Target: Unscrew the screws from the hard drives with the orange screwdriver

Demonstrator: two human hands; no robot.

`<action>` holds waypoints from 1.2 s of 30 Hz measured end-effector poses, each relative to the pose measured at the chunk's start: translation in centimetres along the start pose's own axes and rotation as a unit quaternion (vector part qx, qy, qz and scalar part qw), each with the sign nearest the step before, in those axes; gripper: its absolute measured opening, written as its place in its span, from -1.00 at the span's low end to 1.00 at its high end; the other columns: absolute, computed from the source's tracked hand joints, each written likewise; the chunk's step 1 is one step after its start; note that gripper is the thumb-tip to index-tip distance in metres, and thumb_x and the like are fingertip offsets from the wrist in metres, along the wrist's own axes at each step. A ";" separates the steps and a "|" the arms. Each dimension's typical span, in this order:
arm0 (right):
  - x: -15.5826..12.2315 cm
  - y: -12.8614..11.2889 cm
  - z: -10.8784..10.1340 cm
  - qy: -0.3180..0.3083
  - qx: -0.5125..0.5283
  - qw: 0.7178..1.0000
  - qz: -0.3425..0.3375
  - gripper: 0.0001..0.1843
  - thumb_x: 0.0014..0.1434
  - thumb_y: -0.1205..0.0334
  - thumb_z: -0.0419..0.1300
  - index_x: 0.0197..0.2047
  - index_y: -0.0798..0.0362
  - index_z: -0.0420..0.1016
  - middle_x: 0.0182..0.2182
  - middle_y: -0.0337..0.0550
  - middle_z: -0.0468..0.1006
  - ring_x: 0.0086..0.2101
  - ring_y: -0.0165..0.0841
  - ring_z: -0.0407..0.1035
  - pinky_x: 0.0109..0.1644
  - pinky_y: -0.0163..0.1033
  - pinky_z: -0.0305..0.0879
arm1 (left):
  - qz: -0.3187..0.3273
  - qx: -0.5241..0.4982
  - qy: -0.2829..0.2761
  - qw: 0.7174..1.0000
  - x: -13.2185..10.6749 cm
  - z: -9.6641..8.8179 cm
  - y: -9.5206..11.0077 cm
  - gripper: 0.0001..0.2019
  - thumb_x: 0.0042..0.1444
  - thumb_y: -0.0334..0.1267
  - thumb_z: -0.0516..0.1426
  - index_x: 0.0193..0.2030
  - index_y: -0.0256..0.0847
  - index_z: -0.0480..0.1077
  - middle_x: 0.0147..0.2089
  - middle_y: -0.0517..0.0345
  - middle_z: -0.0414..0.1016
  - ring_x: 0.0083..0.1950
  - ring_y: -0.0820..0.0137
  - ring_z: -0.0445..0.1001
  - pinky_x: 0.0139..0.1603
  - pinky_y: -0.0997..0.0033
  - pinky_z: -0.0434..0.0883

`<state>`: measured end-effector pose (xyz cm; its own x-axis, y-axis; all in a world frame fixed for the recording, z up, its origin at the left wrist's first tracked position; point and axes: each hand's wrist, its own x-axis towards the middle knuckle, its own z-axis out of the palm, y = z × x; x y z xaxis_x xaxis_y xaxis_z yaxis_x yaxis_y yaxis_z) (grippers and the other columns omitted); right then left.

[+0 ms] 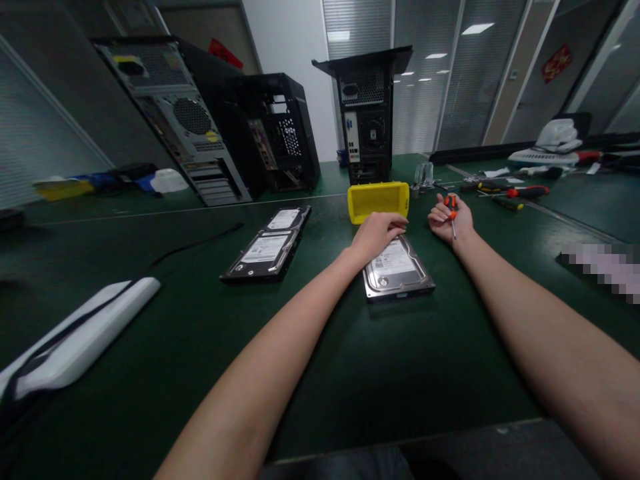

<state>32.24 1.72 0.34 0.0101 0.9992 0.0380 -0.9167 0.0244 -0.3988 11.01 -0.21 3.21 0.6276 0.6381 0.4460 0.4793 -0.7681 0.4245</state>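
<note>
A hard drive [397, 270] lies flat on the green table in front of me, its silver label side up. My left hand [377, 232] rests on the drive's far edge, fingers curled over it. To its right, my right hand [450, 219] lies palm up on the table, closed around a small screwdriver [452, 215] with an orange and black handle. Its metal shaft points toward me.
A yellow tray [379, 200] stands just behind the drive. Two more hard drives [270, 248] lie to the left. Three open computer cases [367, 117] stand at the back. More screwdrivers [515, 193] lie at right, a white object [75, 340] at left.
</note>
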 end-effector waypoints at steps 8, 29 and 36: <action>0.2 -0.1 -0.2 0.001 -0.005 1.000 0.007 -0.61 0.34 0.07 -0.21 -0.38 0.06 0.26 -0.81 -0.43 -0.04 -0.78 -0.54 -0.08 -0.72 -0.44 -0.07 | -0.016 0.056 0.000 0.998 -0.1 -0.2 0.4 -0.80 0.17 -0.27 0.15 -0.11 -0.17 0.55 -0.06 0.08 0.58 -0.03 0.30 0.51 0.05 0.28 0.39; 0.9 -0.3 -0.9 -0.019 0.032 0.999 0.003 -0.52 0.36 -0.02 -0.28 -0.35 0.09 0.26 -0.79 -0.43 -0.05 -0.77 -0.54 -0.08 -0.72 -0.43 -0.06 | 0.071 0.212 -0.188 0.956 5.3 0.1 2.5 -0.83 -0.10 -0.48 0.27 -0.37 -0.15 0.59 -0.34 0.11 0.57 -0.23 0.27 0.54 -0.14 0.40 0.37; 1.2 -0.4 -1.1 -0.019 0.031 0.999 0.005 -0.54 0.36 0.00 -0.27 -0.36 0.09 0.26 -0.79 -0.43 -0.05 -0.77 -0.55 -0.08 -0.71 -0.44 -0.04 | 0.077 0.268 -0.188 0.942 5.2 0.4 3.1 -0.85 0.03 -0.36 0.24 -0.22 -0.16 0.56 -0.21 0.07 0.57 -0.14 0.28 0.53 -0.17 0.42 0.37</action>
<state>33.07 2.94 -0.42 -0.0132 0.9974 0.0705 -0.9400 0.0117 -0.3411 16.00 0.72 6.50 0.8396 0.5304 0.1173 0.5423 -0.8305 -0.1270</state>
